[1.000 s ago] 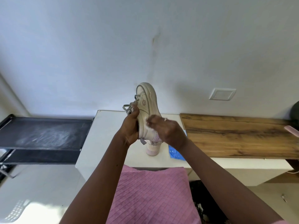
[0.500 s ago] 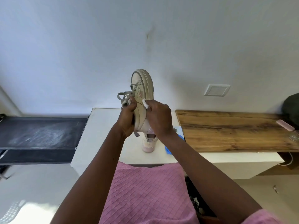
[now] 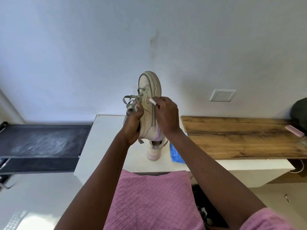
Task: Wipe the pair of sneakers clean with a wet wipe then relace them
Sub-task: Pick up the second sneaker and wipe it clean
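Note:
I hold a cream sneaker (image 3: 149, 90) upright in the air, toe pointing up, its grey laces (image 3: 131, 101) loose on the left side. My left hand (image 3: 133, 126) grips the sneaker around its tongue and laces. My right hand (image 3: 166, 117) pinches a small white wet wipe (image 3: 152, 101) against the sneaker's side panel. The second sneaker (image 3: 154, 150) stands on the white table (image 3: 106, 138) just below, mostly hidden by my hands. A blue wipe packet (image 3: 176, 154) lies on the table to its right.
A wooden board (image 3: 240, 138) spans the table's right part, with a pink object (image 3: 294, 131) and a dark bag (image 3: 299, 113) at its far end. A black shelf (image 3: 41, 141) stands left. A wall plate (image 3: 222, 95) sits on the wall behind. Pink quilted fabric (image 3: 152, 200) covers my lap.
My right hand slid the wipe up the sneaker's side, from near the heel toward the lace area. The left hand kept its grip.

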Tool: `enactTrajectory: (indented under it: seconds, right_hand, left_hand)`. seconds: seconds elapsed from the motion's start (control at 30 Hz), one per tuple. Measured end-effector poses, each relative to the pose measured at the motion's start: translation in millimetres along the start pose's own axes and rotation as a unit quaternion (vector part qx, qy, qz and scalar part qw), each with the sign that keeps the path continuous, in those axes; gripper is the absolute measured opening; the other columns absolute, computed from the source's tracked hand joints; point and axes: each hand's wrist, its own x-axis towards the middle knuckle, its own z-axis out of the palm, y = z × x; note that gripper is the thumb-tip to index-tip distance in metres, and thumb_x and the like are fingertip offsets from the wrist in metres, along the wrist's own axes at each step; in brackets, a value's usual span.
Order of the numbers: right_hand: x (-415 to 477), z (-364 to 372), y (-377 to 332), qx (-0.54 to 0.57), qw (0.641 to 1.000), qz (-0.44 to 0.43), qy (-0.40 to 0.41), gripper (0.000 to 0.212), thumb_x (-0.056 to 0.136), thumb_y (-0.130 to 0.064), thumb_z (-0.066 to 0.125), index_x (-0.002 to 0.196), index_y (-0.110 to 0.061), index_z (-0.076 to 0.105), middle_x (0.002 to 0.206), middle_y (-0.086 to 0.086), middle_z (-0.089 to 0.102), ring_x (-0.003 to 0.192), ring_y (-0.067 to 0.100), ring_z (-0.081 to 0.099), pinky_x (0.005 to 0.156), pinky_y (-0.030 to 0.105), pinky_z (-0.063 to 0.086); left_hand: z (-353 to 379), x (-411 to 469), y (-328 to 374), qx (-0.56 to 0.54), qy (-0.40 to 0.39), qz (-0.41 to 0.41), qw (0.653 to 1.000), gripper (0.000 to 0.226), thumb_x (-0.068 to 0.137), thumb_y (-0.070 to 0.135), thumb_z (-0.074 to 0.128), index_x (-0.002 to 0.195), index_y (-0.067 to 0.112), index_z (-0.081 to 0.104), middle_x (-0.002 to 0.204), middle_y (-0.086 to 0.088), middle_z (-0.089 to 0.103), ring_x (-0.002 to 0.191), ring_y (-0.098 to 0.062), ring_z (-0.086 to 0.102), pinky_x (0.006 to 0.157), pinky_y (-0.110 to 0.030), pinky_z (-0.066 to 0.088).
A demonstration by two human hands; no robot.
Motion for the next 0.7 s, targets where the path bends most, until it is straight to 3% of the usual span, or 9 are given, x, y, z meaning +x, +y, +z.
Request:
enactTrajectory:
  seconds: [0.1, 0.2, 0.23, 0.27, 0.3, 0.37, 0.47, 0.6, 0.7]
  right_hand:
    - [28, 1, 7, -0.02, 0.999, 0.045, 0.0, 0.01, 0.084, -0.007, 0.063, 0.083, -0.004, 0.073, 0.069, 0.018, 0.064, 0.06, 0.027, 0.057, 0.054, 0.025, 0.033]
    - [57, -3, 16, -0.026, 0.996, 0.089, -0.014, 0.02, 0.087, -0.011, 0.058, 0.074, -0.002, 0.069, 0.065, 0.021, 0.06, 0.059, 0.03, 0.048, 0.055, 0.027, 0.032]
    - [63, -6, 16, -0.022, 0.995, 0.092, -0.005, 0.025, 0.086, -0.007, 0.055, 0.067, -0.016, 0.069, 0.059, 0.021, 0.051, 0.059, 0.034, 0.041, 0.056, 0.028, 0.029]
    - [68, -10, 15, -0.019, 0.996, 0.084, 0.006, 0.03, 0.083, -0.002, 0.053, 0.06, -0.019, 0.044, 0.056, 0.016, 0.038, 0.059, 0.031, 0.031, 0.055, 0.028, 0.026]
    - [71, -12, 15, -0.018, 0.997, 0.072, 0.01, 0.03, 0.08, 0.003, 0.05, 0.059, -0.018, 0.047, 0.056, 0.011, 0.031, 0.06, 0.028, 0.027, 0.054, 0.028, 0.024]
    - [70, -9, 20, -0.01, 0.998, 0.064, 0.007, 0.023, 0.077, 0.006, 0.051, 0.062, -0.01, 0.057, 0.056, 0.016, 0.041, 0.058, 0.032, 0.034, 0.054, 0.027, 0.028]
    - [53, -1, 28, 0.005, 1.0, 0.013, 0.004, 0.03, 0.075, 0.008, 0.054, 0.093, -0.006, 0.075, 0.077, 0.016, 0.068, 0.067, 0.03, 0.061, 0.059, 0.03, 0.047]
    - [19, 3, 27, 0.038, 0.996, -0.076, -0.009, 0.024, 0.076, 0.006, 0.055, 0.09, -0.002, 0.073, 0.077, 0.012, 0.068, 0.066, 0.031, 0.063, 0.06, 0.036, 0.053]
    - [-3, 0, 28, 0.043, 0.989, -0.14, -0.024, 0.024, 0.081, -0.004, 0.05, 0.085, -0.002, 0.073, 0.082, 0.01, 0.069, 0.07, 0.029, 0.065, 0.066, 0.031, 0.048]
  left_hand:
    - [3, -3, 1, 0.008, 0.009, -0.015, 1.0, 0.029, 0.103, 0.024, 0.033, 0.116, 0.013, 0.057, 0.098, -0.002, 0.069, 0.085, -0.013, 0.069, 0.075, -0.031, 0.056]
    - [3, -4, -1, -0.004, 0.01, -0.021, 1.0, 0.028, 0.102, 0.023, 0.037, 0.12, 0.012, 0.055, 0.095, -0.001, 0.071, 0.084, -0.013, 0.07, 0.07, -0.029, 0.057]
    - [2, -4, -2, -0.008, 0.005, -0.02, 1.0, 0.028, 0.102, 0.025, 0.037, 0.119, 0.013, 0.055, 0.094, 0.0, 0.072, 0.084, -0.013, 0.07, 0.07, -0.029, 0.057]
    - [2, -4, -2, -0.013, 0.0, -0.021, 1.0, 0.028, 0.102, 0.027, 0.037, 0.117, 0.014, 0.056, 0.092, 0.001, 0.073, 0.084, -0.012, 0.07, 0.069, -0.029, 0.058]
    - [1, -5, -2, -0.017, -0.003, -0.022, 1.0, 0.028, 0.101, 0.028, 0.036, 0.115, 0.015, 0.056, 0.09, 0.002, 0.073, 0.082, -0.012, 0.071, 0.068, -0.028, 0.058]
    - [0, -4, -1, -0.03, -0.005, -0.023, 0.999, 0.028, 0.102, 0.029, 0.036, 0.112, 0.015, 0.058, 0.088, 0.002, 0.074, 0.082, -0.012, 0.071, 0.069, -0.029, 0.058]
    - [-1, -3, 2, -0.051, 0.002, -0.019, 0.998, 0.031, 0.101, 0.029, 0.036, 0.119, 0.013, 0.056, 0.096, -0.002, 0.071, 0.089, -0.016, 0.068, 0.075, -0.033, 0.057]
    - [-3, 2, 5, -0.078, 0.015, 0.003, 0.997, 0.03, 0.103, 0.025, 0.032, 0.114, 0.014, 0.057, 0.094, -0.004, 0.071, 0.085, -0.016, 0.07, 0.07, -0.033, 0.058]
    - [-7, 4, 7, -0.088, 0.023, 0.016, 0.996, 0.03, 0.104, 0.025, 0.03, 0.108, 0.016, 0.059, 0.088, 0.0, 0.074, 0.081, -0.014, 0.071, 0.067, -0.031, 0.059]
